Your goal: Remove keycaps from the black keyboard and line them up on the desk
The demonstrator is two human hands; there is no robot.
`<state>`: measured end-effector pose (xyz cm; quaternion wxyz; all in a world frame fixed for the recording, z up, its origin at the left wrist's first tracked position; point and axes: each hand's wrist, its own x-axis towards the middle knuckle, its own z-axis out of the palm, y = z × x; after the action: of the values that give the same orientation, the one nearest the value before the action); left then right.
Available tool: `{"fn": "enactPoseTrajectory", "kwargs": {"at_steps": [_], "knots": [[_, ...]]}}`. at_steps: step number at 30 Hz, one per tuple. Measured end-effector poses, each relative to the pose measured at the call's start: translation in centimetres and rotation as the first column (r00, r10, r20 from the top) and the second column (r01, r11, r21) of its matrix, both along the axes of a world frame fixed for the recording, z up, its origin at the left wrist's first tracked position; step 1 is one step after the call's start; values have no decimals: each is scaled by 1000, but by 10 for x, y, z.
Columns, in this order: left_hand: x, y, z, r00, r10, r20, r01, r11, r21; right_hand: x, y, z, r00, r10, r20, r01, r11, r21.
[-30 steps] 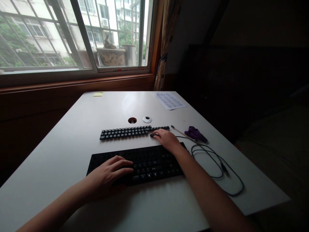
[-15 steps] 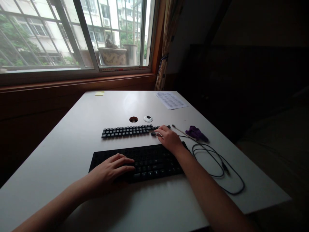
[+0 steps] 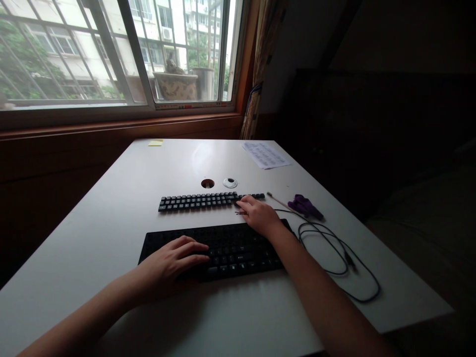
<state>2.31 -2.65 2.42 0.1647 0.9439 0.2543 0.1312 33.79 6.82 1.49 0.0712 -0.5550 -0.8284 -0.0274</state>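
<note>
A black keyboard (image 3: 238, 258) lies on the white table; part of its upper area shows no keycaps. My left hand (image 3: 178, 255) rests on its left part, fingers spread and holding nothing. Behind the keyboard stand rows of loose black keycaps (image 3: 197, 201). My right hand (image 3: 258, 214) is at the right part of these rows, above the keyboard's back edge. Its fingers are closed round a small thin metal tool (image 3: 241, 212), whose wire-like end sticks out to the left. The fingertips touch or nearly touch the keycaps there.
Right of my right hand lie a thin brush (image 3: 278, 201), a purple cloth (image 3: 305, 207) and a looped black cable (image 3: 345, 253). Farther back are a round table hole (image 3: 207, 184), a white ring-shaped cover (image 3: 230, 183), printed paper (image 3: 267, 154) and a yellow note (image 3: 155, 143).
My right hand has shifted slightly back toward the keycap rows. The dark keycap that was at the tool's tip is now beside the rows, near my fingertips. My left hand stays on the keyboard.
</note>
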Motion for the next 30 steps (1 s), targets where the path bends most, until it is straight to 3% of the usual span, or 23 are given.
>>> {"fn": "enactPoseTrajectory", "kwargs": {"at_steps": [30], "knots": [[0, 1, -1, 1000, -6, 14, 5, 1000, 6, -1, 2, 1, 1000, -16, -14, 15, 999, -49]]}}
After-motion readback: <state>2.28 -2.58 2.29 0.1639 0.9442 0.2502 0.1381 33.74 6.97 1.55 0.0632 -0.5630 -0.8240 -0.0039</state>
